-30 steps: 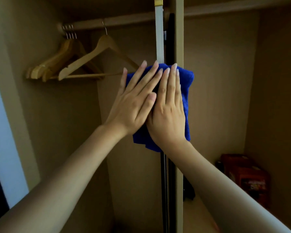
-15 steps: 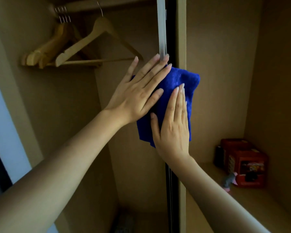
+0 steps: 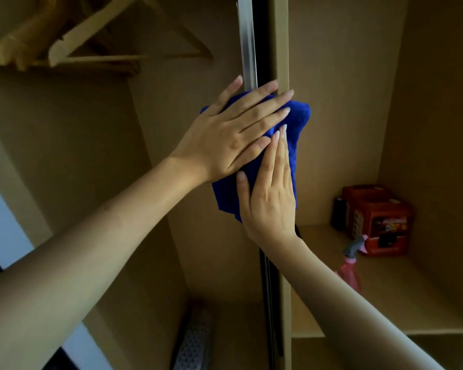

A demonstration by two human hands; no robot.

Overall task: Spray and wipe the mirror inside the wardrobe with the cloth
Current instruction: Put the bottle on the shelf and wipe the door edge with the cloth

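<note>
I have both palms flat on the blue cloth [image 3: 294, 158], which is pressed against the narrow strip of mirror [image 3: 247, 49] standing edge-on beside the wardrobe's upright divider panel [image 3: 281, 44]. My left hand [image 3: 233, 137] lies across the upper part of the cloth with the fingers straight and spread, pointing toward two o'clock, their tips reaching past the mirror's edge onto the divider. My right hand [image 3: 270, 198] lies lower, fingers straight and close together, pointing toward twelve o'clock, the thumb out to the side on the fabric; its fingertips sit just under my left hand's little finger. Neither hand curls round the cloth: both press it flat, and bunched folds of it stick out at three o'clock from my left hand and below it toward six o'clock. At ten o'clock from my hands the wooden hangers [image 3: 64, 41] hang in the left compartment. In the right compartment, at four o'clock, a shelf [image 3: 425, 303] carries a red box [image 3: 382, 222] set well back in the corner; it has a printed label on its front, but the lettering is too small and dim for me to read. Just in front of the box stands the pink spray bottle [image 3: 350, 271] with its grey trigger head, partly hidden behind my right forearm. At six o'clock, low in the left compartment, a grey perforated object [image 3: 193, 348] lies on the floor.
</note>
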